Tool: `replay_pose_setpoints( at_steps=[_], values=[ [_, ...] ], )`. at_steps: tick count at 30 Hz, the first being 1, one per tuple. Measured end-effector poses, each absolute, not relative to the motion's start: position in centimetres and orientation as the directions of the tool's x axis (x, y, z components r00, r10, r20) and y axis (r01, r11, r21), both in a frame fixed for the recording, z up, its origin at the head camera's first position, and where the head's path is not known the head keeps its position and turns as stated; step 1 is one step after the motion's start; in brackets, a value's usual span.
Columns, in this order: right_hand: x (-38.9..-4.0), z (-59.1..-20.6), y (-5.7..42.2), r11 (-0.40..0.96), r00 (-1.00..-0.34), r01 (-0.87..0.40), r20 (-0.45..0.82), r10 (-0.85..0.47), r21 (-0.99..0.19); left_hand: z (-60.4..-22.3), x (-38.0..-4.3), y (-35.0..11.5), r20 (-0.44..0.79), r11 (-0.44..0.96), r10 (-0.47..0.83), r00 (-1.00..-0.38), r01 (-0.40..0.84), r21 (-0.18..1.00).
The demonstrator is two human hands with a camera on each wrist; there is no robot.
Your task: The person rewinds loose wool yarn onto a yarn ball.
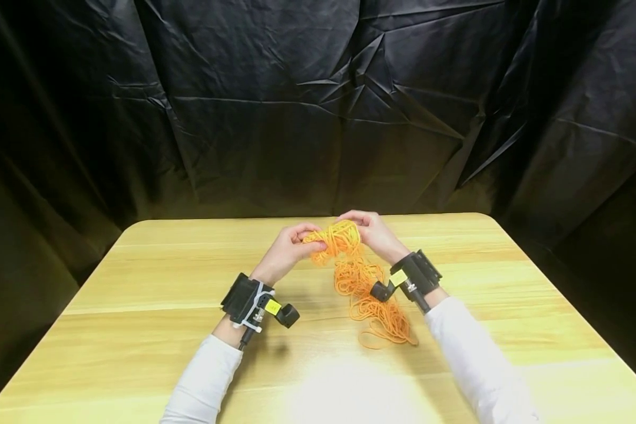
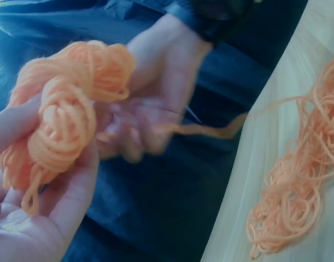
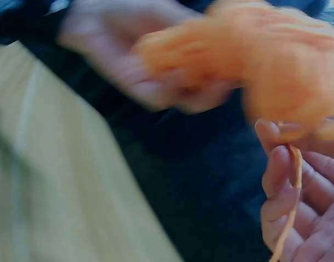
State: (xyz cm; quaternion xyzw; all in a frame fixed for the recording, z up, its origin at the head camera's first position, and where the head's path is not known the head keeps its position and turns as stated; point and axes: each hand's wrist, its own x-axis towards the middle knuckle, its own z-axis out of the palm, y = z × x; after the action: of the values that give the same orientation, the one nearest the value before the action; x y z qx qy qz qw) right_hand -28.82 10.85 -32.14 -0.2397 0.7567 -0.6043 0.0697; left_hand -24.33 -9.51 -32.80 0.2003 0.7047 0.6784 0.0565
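My left hand (image 1: 291, 246) grips a wound bundle of orange yarn (image 1: 341, 237) between thumb and fingers, held up over the table. In the left wrist view the bundle (image 2: 63, 120) shows thick loops wrapped across one another, with a small loop hanging at its lower end. My right hand (image 1: 373, 232) is close on the bundle's right side, its fingers curled around a single strand (image 3: 296, 174) of the yarn. That strand runs from the right hand toward a loose, tangled pile of the same yarn (image 1: 373, 294) on the table below.
The light wooden table (image 1: 153, 282) spreads out under both hands, with a bright glare near its front. A black curtain (image 1: 254, 153) hangs behind the far edge. Each wrist carries a black strapped-on camera (image 1: 286, 315), and the right one overlaps the yarn pile in the head view.
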Motion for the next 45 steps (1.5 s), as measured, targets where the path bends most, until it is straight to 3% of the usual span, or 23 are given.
replay_pose_setpoints(
  at_steps=[9, 15, 24, 37, 45],
  values=[
    [-26.6, -35.0, 9.4, 0.081, -0.849, -0.198, 0.129, -0.512, -0.977, -32.8, -24.7, -9.2, 0.218, -0.127, 0.186, -0.958, 0.196, 0.972],
    [-25.1, -34.9, 9.1, 0.155, -0.823, -0.299, 0.172, -0.542, -0.942, -32.9, -24.9, -9.0, 0.198, -0.116, 0.092, -0.976, 0.187, 0.975],
    [-23.9, -34.1, 9.2, 0.215, -0.766, -0.396, 0.191, -0.614, -0.893, -33.3, -25.2, -9.2, 0.183, -0.108, 0.051, -0.982, 0.176, 0.978],
    [-23.3, -30.6, 11.1, 0.341, -0.713, -0.53, 0.191, -0.674, -0.776, -34.1, -25.6, -9.3, 0.183, 0.091, 0.053, -0.982, 0.187, 0.978],
    [-23.0, -27.0, 12.1, 0.372, -0.729, -0.556, 0.221, -0.648, -0.743, -34.5, -25.7, -9.5, 0.161, 0.219, 0.026, -0.987, 0.163, 0.962]
  ],
)
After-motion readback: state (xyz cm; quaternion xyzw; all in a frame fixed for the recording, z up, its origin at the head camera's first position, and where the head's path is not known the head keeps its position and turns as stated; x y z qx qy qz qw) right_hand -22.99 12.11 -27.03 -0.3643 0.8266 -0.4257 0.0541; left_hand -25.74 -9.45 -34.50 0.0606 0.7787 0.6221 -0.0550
